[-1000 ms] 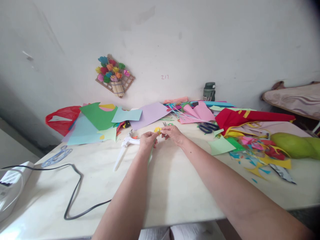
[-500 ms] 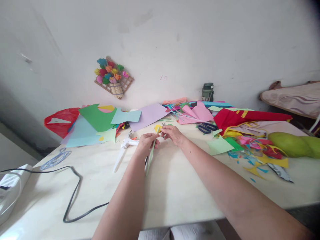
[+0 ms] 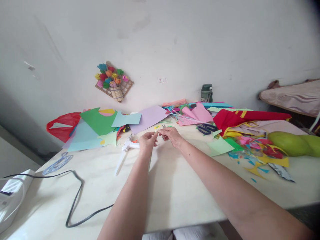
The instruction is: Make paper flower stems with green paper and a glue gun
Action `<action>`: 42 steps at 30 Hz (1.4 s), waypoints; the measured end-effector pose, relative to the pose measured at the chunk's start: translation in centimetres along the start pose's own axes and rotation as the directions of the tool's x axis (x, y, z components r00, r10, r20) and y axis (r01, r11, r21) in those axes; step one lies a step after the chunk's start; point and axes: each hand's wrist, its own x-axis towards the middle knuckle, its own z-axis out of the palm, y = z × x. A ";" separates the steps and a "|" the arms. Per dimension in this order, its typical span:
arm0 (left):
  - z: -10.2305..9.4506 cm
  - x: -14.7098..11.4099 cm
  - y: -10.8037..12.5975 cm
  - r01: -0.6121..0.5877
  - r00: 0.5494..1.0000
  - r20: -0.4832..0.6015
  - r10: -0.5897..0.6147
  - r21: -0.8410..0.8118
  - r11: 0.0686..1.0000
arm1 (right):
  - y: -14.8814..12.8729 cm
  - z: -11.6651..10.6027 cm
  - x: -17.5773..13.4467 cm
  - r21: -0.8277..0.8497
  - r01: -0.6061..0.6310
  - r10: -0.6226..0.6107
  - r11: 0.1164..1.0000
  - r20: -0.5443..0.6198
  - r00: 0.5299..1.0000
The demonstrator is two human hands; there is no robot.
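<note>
A pale bench stands against a whitish wall hung with a paper-flower ornament. Coloured paper lies along the back, left of a dark bottle. Over the bench, the left hand pinches a thin green strip between its fingers; the right hand has fingers bent at the strip's upper end, their grip hidden.

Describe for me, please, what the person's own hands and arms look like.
The left hand and right hand are ungloved. The left forearm and right forearm are bare, with no sleeve, watch or bracelet in view. A small dark spot marks the right forearm. Whether the fingers wear rings is too small to tell.
</note>
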 end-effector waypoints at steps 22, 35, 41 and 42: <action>-0.3 0.3 -1.1 0.123 0.982 0.174 -0.072 -0.304 0.945 | 0.6 0.2 0.1 0.123 -0.084 0.074 0.989 0.080 0.994; -0.4 0.2 -1.5 0.263 0.922 0.361 -0.141 -0.315 0.912 | -0.6 -1.1 0.5 0.221 -0.136 0.125 0.966 0.063 0.990; -0.5 0.0 -1.4 0.272 0.904 0.400 -0.151 -0.268 0.924 | -0.8 -0.7 0.4 0.179 -0.152 0.143 0.972 0.064 0.988; -0.5 -0.1 -1.4 0.277 0.902 0.402 -0.156 -0.263 0.924 | -0.8 -0.6 0.4 0.173 -0.153 0.145 0.973 0.060 0.988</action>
